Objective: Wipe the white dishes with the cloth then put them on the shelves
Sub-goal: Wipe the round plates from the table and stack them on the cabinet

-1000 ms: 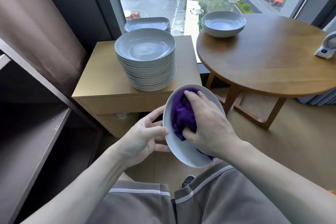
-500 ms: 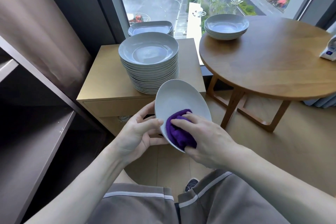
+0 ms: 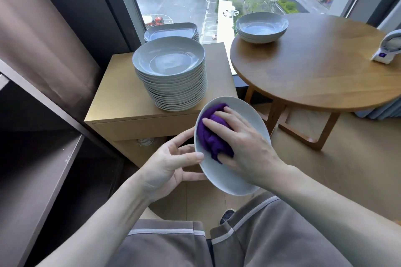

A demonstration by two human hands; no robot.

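Observation:
A white dish [image 3: 227, 178] is held tilted in front of me, above my lap. My left hand [image 3: 169, 165] grips its left rim, thumb on the inside and fingers behind. My right hand [image 3: 243, 147] holds a bunched purple cloth [image 3: 211, 136] and presses it against the upper left of the dish's inside. A tall stack of white plates [image 3: 173, 76] stands on the low wooden cabinet [image 3: 121, 97]. The dark shelves [image 3: 32, 180] are at my left.
Behind the tall stack lies a shorter stack of squarish dishes [image 3: 171, 30]. A few stacked bowls [image 3: 261, 26] sit on the round wooden table [image 3: 321, 67] at the right, with a small white device [image 3: 388, 50] near its far edge. A window runs behind.
The cloth and my right hand have moved from the lower part of the dish up to its upper left. The dish stays tilted in my left hand.

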